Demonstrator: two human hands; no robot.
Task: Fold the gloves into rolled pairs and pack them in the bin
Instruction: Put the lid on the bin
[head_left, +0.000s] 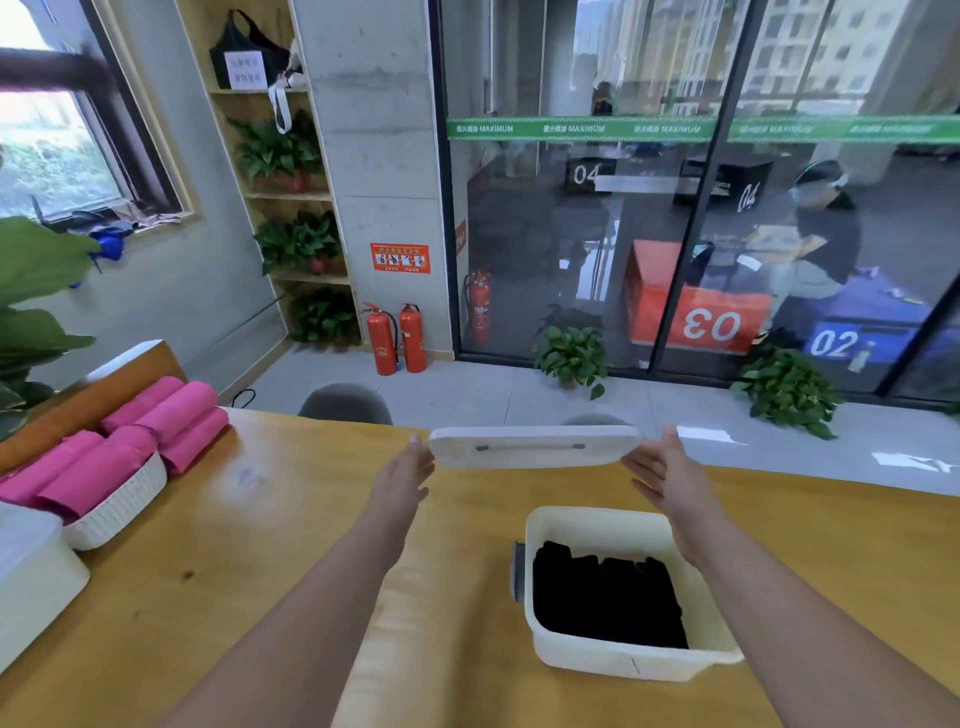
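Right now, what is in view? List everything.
table: one, wooden, under everything
bin: one, white, table's near right
gloves: several, black, inside bin
lid: one, white, between both hands, beyond bin
basket: one, white, table's left
rolls: several, pink, piled in basket
extinguishers: two, red, by pillar
plants: several, green, shelves and floor
left hand: one, open, lid's left end
right hand: one, open, lid's right end

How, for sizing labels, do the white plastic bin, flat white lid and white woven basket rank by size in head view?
1. White plastic bin.
Then unsure: flat white lid, foreshortened, versus white woven basket, mostly covered.
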